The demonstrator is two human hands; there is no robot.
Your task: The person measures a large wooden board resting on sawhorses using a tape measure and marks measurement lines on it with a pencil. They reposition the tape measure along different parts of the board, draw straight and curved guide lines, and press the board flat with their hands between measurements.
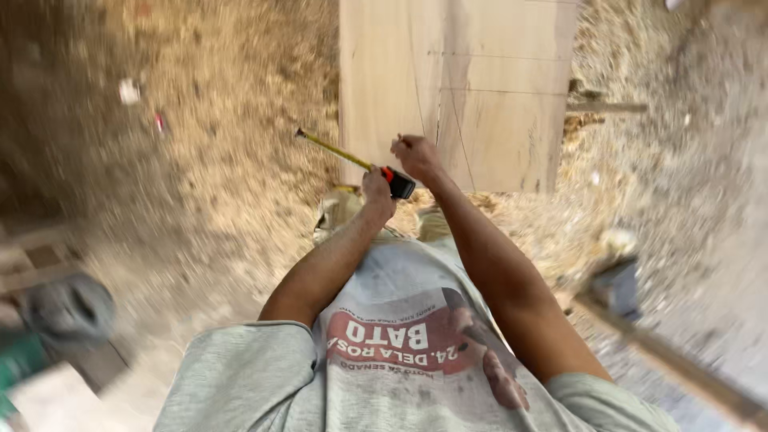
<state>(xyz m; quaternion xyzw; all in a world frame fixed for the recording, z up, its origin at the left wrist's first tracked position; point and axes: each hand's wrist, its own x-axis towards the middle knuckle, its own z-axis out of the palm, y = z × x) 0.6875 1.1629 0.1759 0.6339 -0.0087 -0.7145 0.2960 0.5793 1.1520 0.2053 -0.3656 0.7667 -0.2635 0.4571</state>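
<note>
My left hand (378, 190) grips a black and red tape measure (401, 186). Its yellow blade (332, 149) runs out up and to the left, past the edge of a pale wooden board (480, 88). My right hand (416, 154) is a closed fist resting on the board's near part, beside curved and straight pencil lines. A tiny dark tip shows at the fist; I cannot tell what it is. The two hands are nearly touching. My grey printed shirt (400, 352) fills the bottom of the view.
Sawdust and shavings (224, 168) cover the ground around the board. A grey round object (68, 308) and something green (16, 360) lie at the lower left. A wooden stick (680, 364) and a dark object (618, 284) are at the right. The view is motion-blurred.
</note>
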